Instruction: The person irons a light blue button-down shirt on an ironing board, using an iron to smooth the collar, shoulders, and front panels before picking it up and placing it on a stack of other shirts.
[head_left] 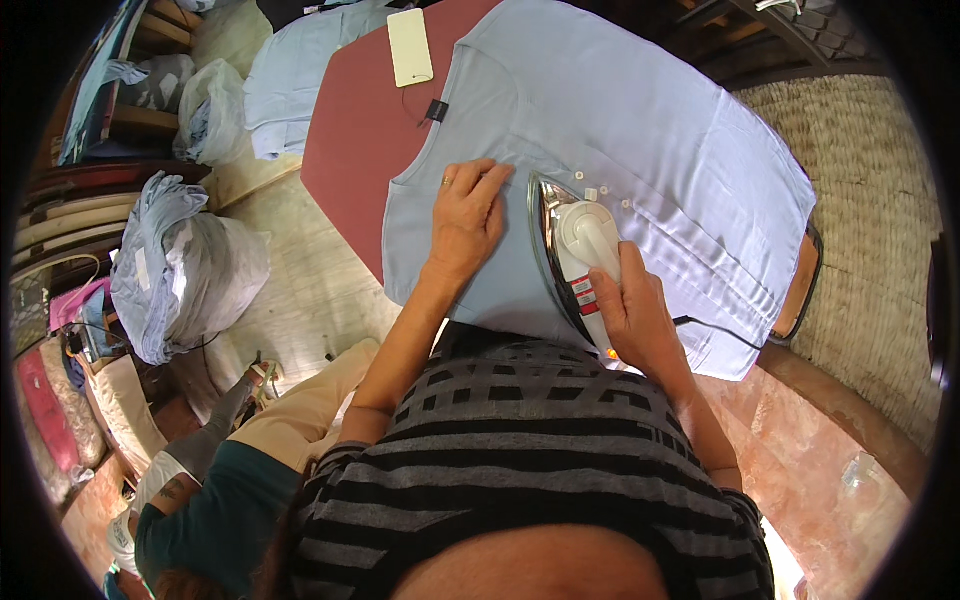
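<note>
In the head view, our right grip (640, 315) is wrapped around the iron (585, 235), which sits on the blue garment (620, 100). Left of the iron, our left grip (468, 222) lies palm-down on the garment, loosely spread. Beneath is the red board (350, 160), a cream tag (409, 50) on it.

On your left, a plastic bag (228, 268) full of blue cloth (150, 262) sits on the pale floor (315, 285); past it, you see a smaller clear bag (222, 85). Close by on that same side is a person (232, 500) in a green top and beige trousers (300, 410). To your right, you have a woven mat (860, 170) and pinkish flooring (810, 440).
</note>
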